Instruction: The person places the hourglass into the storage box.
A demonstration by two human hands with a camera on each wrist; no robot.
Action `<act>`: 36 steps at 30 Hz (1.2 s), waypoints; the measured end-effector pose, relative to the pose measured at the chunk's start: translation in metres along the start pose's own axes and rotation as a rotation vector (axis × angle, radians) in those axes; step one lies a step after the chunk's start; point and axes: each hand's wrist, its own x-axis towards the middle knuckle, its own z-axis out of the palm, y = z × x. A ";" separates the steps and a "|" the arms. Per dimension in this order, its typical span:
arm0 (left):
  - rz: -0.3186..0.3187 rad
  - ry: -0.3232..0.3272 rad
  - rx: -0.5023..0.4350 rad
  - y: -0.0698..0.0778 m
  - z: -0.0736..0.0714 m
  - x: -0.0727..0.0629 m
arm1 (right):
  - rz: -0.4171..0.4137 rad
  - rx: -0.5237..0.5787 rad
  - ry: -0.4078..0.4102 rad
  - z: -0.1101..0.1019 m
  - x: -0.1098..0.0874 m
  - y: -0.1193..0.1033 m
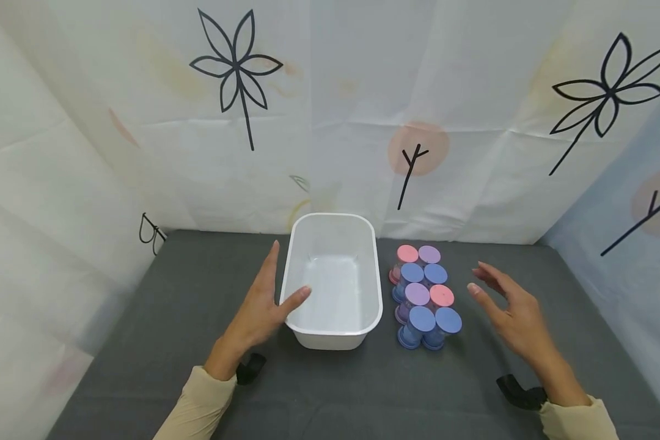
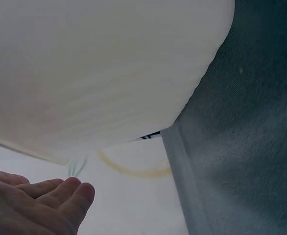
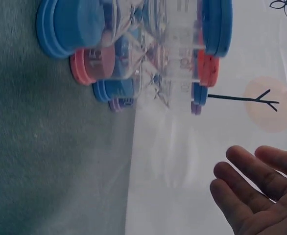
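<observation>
left hand (image 1: 261, 313) at tub (image 1: 332, 341), right hand (image 1: 519, 316) near hourglasses (image 1: 417, 295)

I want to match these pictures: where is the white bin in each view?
Head: white bin just below centre, left of the sand timers.
Left wrist: white bin across the upper left.
Right wrist: not in it.
Shared landmark: grey tabletop, low in head, at the right in left wrist, at the left in right wrist.

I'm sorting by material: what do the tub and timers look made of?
Tub: probably plastic, smooth and softly glossy, with a rounded, molded shape. Timers: caps look like satin plastic, evenly colored; their clear middles shine, so maybe plastic or glass.
</observation>
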 end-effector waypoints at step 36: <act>0.070 -0.071 -0.097 -0.003 0.012 -0.012 | 0.045 0.208 -0.081 0.027 -0.032 -0.004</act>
